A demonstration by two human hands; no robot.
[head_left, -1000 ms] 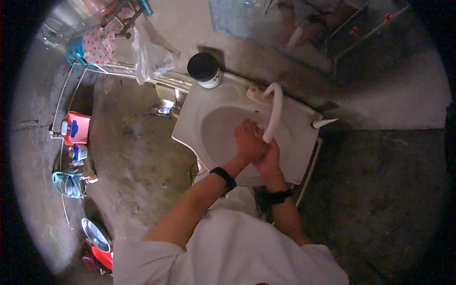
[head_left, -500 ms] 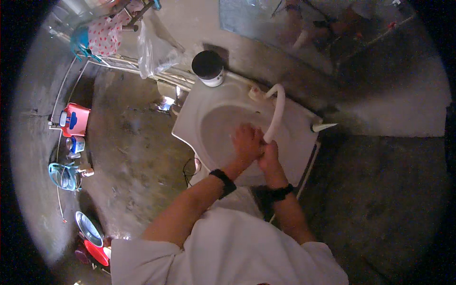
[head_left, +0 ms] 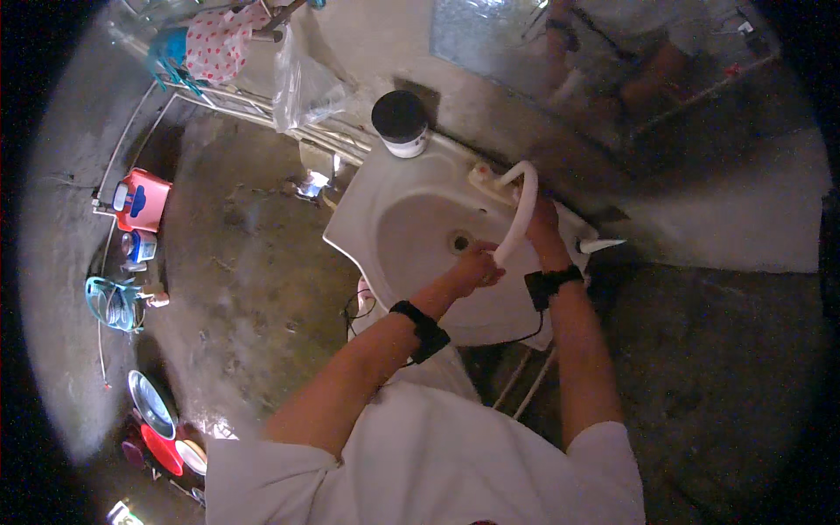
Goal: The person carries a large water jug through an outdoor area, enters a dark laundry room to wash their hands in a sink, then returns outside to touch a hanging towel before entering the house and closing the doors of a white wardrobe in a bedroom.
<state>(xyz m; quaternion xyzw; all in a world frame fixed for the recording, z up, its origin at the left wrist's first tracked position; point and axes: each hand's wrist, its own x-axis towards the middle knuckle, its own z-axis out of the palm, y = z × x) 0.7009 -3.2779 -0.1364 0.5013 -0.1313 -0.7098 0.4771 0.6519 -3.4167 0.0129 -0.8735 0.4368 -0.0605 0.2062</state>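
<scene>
A white washbasin [head_left: 404, 293] has a pale curved spout [head_left: 527, 197] arching over it. My left hand [head_left: 476, 268] is at the spout's mouth above the bowl, its fingers curled in. Whatever may be inside those fingers is hidden. My right hand [head_left: 546, 231] reaches to the basin's back right, behind the spout; its fingers are mostly hidden there. The drain hole [head_left: 459, 241] shows beyond my left hand. Each wrist wears a black band, the left band [head_left: 422, 332] and the right band [head_left: 553, 285].
A white jar with a black lid [head_left: 400, 122] stands on the basin's back left corner. A white pointed tube [head_left: 602, 246] lies at its right edge. A mirror [head_left: 516, 48] hangs behind. Along the left wall are a pink container [head_left: 150, 203], a blue basket [head_left: 109, 304] and a metal bowl [head_left: 150, 404].
My hands were together under the spout and have parted. The right hand has moved back and right, behind the spout. The left hand has curled its fingers, and the drain hole now shows.
</scene>
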